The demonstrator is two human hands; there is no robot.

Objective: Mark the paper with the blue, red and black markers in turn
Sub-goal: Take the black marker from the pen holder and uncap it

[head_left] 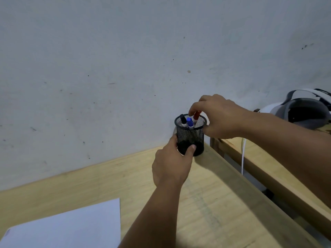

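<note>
A black mesh pen cup (190, 135) stands at the far right corner of the wooden desk (206, 203), against the wall. Inside it stand a black marker (183, 120), a blue marker (189, 122) and a red marker (196, 116). My left hand (172, 162) grips the cup's lower side. Above the cup's rim, my right hand (217, 117) pinches the top of the red marker, which sits higher than the other two. A white sheet of paper (68, 228) lies at the desk's near left.
A grey-white wall (125, 68) rises directly behind the desk. To the right is a second wooden surface (268, 158) with a white cable (243, 158) and a white and dark headset (304, 111) at the back.
</note>
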